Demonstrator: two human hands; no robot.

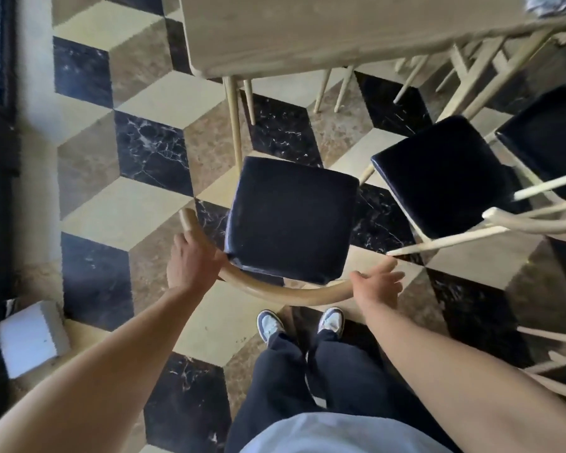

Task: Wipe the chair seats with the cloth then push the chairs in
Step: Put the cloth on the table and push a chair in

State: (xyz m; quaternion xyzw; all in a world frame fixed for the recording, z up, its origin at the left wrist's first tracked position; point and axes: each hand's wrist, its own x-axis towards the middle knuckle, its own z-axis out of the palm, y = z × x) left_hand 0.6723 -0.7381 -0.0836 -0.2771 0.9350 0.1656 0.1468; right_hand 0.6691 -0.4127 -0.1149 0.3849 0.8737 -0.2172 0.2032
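A chair with a dark blue padded seat (pixel 291 217) and a curved pale wooden backrest (pixel 285 294) stands right in front of me, pulled out from the wooden table (pixel 307 31). My left hand (pixel 192 259) grips the left side of the backrest. My right hand (pixel 376 284) is at the backrest's right end, fingers spread, touching it or just above it. A crumpled grey-white thing, maybe the cloth (pixel 549 4), lies on the table's far right corner, mostly cut off.
Two more dark-seated chairs (pixel 445 171) (pixel 549 138) stand to the right, pulled out from the table. A white box (pixel 30 338) sits on the floor at the left by a dark door frame. My feet (pixel 301 323) are just behind the chair.
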